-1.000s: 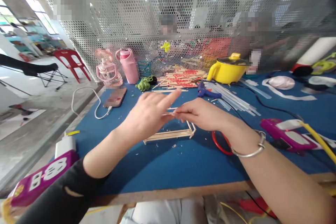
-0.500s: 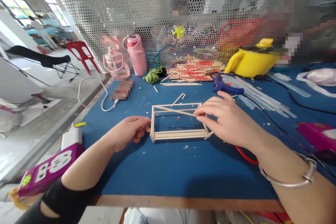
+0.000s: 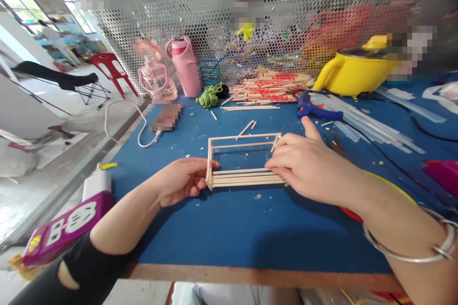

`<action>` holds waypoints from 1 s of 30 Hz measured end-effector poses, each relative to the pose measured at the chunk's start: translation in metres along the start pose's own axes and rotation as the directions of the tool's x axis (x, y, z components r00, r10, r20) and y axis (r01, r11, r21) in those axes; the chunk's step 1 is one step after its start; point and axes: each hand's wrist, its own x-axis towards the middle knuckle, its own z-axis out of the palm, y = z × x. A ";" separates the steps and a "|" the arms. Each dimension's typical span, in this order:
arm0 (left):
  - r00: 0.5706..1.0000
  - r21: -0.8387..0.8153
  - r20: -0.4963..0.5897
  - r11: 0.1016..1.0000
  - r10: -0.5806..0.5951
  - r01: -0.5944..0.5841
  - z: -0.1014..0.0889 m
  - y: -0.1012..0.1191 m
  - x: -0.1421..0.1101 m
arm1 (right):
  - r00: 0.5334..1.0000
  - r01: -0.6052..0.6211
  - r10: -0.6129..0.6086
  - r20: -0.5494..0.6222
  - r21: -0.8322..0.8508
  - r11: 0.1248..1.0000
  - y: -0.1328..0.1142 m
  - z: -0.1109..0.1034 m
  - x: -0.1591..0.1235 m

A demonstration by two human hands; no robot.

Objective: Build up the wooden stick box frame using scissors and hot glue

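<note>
A small box-shaped frame of thin wooden sticks [image 3: 209, 155] stands on the blue tabletop, with several sticks side by side along its near lower edge. My left hand [image 3: 179, 178] grips the left end, its index finger reaching inside past the corner post. At the right end, my right hand [image 3: 309, 162] pinches the end of a wooden stick [image 3: 239, 171], which lies along the row's inner side. The right hand covers much of the frame's right end. Short stick offcuts [image 3: 245, 129] lie just behind the frame.
Behind are a pile of red-marked sticks [image 3: 272, 88], green yarn [image 3: 210, 96], a pink bottle [image 3: 188, 69] and a yellow pot [image 3: 354, 74]. A blue glue gun [image 3: 318, 110] and clear glue sticks [image 3: 375, 124] lie at right. A purple power strip [image 3: 67, 228] sits at left.
The stick in my right hand has moved from slanting across the frame's top down to the near row. My left fingers have moved in around the left post.
</note>
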 end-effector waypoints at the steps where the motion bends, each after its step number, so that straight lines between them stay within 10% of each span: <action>1: 1.000 -0.003 -0.001 1.000 0.001 -0.001 0.000 0.001 -0.001 | 1.000 -0.003 0.003 0.006 -0.007 1.000 0.000 0.000 0.000; 18: 0.998 0.079 0.024 0.995 0.051 -0.052 -0.002 -0.004 0.001 | 0.999 0.006 -0.009 0.040 0.084 0.996 -0.003 0.000 -0.003; 22: 0.997 0.108 0.011 0.992 0.071 -0.072 -0.003 -0.007 0.001 | 0.987 -0.065 0.101 -0.123 0.263 0.962 0.007 -0.007 -0.003; 26: 0.998 0.123 -0.005 0.991 0.056 -0.055 -0.003 -0.008 0.001 | 0.787 -0.312 0.566 -0.244 0.634 0.707 0.023 -0.016 -0.007; 30: 0.999 0.112 0.003 0.993 0.037 -0.037 -0.003 -0.007 0.000 | 0.710 -0.603 0.658 0.252 0.700 0.382 0.024 -0.008 -0.015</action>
